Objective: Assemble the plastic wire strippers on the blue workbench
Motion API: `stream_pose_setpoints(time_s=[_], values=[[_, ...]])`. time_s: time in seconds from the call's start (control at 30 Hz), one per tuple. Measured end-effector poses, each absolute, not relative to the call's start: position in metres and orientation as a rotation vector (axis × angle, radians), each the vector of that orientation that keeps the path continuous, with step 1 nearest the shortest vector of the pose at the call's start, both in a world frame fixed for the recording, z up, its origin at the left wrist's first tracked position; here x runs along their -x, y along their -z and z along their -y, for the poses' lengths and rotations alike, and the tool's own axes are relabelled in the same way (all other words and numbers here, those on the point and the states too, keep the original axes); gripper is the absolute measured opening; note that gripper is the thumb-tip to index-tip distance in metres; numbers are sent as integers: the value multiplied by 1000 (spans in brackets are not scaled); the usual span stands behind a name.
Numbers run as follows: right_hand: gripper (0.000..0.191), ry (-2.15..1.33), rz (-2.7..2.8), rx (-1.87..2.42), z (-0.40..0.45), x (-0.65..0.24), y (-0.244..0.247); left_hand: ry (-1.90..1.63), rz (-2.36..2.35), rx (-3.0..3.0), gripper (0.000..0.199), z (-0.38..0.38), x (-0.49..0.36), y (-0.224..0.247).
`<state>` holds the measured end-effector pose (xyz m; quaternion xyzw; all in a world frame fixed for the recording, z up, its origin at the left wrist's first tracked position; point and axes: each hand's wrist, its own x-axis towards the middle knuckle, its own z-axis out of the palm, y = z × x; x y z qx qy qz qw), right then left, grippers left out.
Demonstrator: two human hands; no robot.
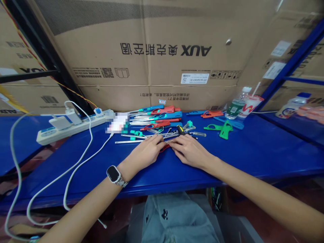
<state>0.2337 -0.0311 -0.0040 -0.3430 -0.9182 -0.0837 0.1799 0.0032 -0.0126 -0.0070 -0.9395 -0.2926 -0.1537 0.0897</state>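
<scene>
My left hand, with a watch on its wrist, and my right hand meet over the blue table. Between their pinched fingertips is a red lighter casing, mostly hidden by the fingers; a small clear part seems to lie in it. Just beyond the hands are loose metal lighter tubes, small green parts, clear lighter tanks and a black-and-yellow screwdriver handle. Behind these lies a pile of red and blue long-nosed lighters.
Green casing halves, an orange one, a bottle and a cup with a straw stand or lie to the right. On the left are a power strip and white cables. Cardboard walls the back.
</scene>
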Motion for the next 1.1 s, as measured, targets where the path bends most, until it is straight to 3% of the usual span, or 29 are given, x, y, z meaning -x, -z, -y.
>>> stream_pose_setpoints(time_s=[0.23, 0.7, 1.1], values=[[26, 268, 2571, 1008, 36, -233, 1, 477, 870, 2818, 37, 13, -2, 6], [26, -134, 2439, 1143, 36, -232, 7, 583, 788, 2842, 31, 9, 2, 6], [18, 34, 2446, 1058, 25, -233, -6, 601, 760, 2874, 32, 11, 7, 5]])
